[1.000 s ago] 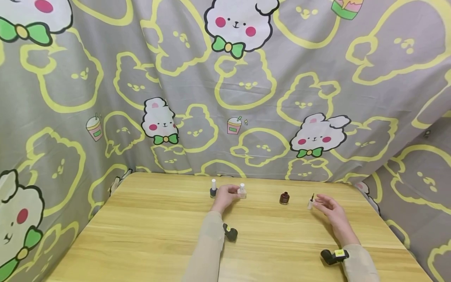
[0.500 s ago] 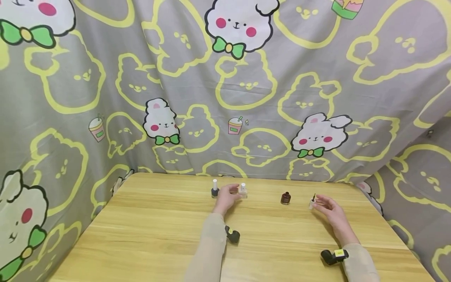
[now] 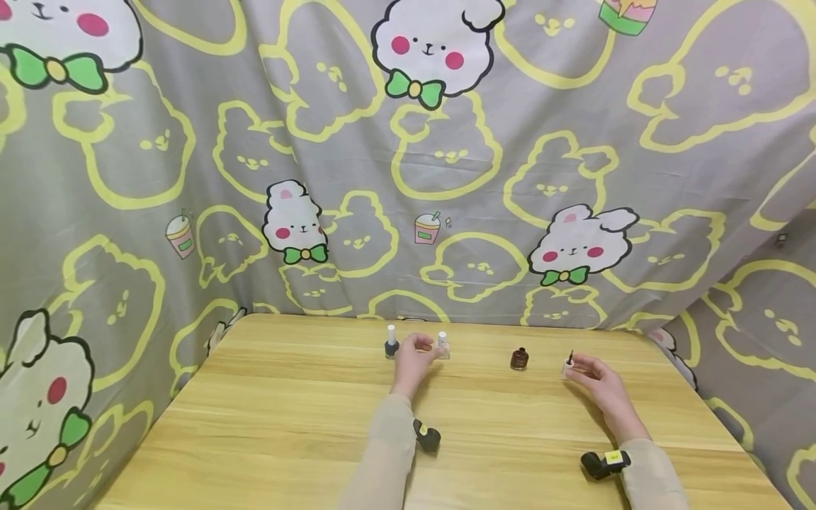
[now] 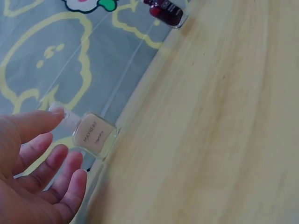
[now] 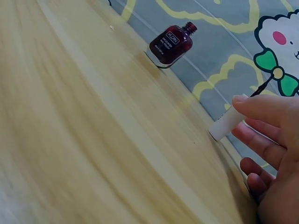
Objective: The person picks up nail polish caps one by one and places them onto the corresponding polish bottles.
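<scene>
My left hand (image 3: 413, 361) is beside a pale, clear nail polish bottle (image 4: 96, 135) that stands upright. In the left wrist view its thumb tip overlaps the bottle's white cap (image 4: 71, 121); the other fingers curve loosely, apart from the bottle. A dark nail polish bottle (image 3: 391, 348) with a white cap stands just left of this hand. Between thumb and fingers, my right hand (image 3: 599, 386) pinches a white nail polish brush cap (image 5: 227, 124), its dark brush pointing up. Between the hands stands an uncapped dark-red nail polish bottle (image 5: 170, 46), its threaded neck bare.
All the bottles are near the back edge of a wooden table (image 3: 306, 418). A grey curtain (image 3: 357, 156) with yellow outlines and white bunnies hangs behind it and at both sides. Each wrist wears a small black camera (image 3: 602, 464).
The left fingers have drawn back slightly from the clear bottle's cap. The right hand keeps its hold on the brush cap. The whole head view has shifted a little.
</scene>
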`<state>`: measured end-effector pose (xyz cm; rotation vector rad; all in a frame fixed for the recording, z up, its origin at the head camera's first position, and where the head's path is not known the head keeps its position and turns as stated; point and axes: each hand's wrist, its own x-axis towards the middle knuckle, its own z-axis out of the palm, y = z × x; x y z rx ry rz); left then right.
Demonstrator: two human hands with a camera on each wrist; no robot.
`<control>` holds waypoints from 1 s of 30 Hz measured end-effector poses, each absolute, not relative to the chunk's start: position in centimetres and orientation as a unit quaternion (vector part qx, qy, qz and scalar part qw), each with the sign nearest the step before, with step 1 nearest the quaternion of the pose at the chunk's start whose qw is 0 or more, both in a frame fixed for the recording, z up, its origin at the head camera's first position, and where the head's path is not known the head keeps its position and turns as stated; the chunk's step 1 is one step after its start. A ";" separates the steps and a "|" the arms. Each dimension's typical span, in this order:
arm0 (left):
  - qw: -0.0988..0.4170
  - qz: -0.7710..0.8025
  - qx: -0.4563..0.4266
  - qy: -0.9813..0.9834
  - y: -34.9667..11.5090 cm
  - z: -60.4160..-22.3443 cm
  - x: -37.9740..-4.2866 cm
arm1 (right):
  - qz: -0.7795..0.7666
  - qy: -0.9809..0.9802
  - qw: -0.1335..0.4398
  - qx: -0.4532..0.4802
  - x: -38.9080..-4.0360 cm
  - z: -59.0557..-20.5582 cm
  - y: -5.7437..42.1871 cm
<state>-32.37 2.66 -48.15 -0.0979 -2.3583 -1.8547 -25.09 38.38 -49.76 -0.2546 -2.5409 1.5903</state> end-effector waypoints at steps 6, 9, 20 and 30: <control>0.070 -0.626 -0.037 -0.776 3.3 -47.9 -31.9 | 0.518 -0.848 0.059 -0.094 -25.0 -49.7 37.9; 0.070 -0.625 -0.045 -0.777 3.6 -47.6 -31.7 | 0.518 -0.847 0.057 -0.099 -25.1 -49.7 37.8; 0.068 -0.614 -0.080 -0.783 5.2 -46.9 -30.8 | 0.526 -0.843 0.054 -0.100 -25.3 -49.9 37.9; 0.056 -0.599 -0.120 -0.790 6.7 -46.8 -30.0 | 0.523 -0.843 0.071 -0.103 -25.5 -49.9 37.6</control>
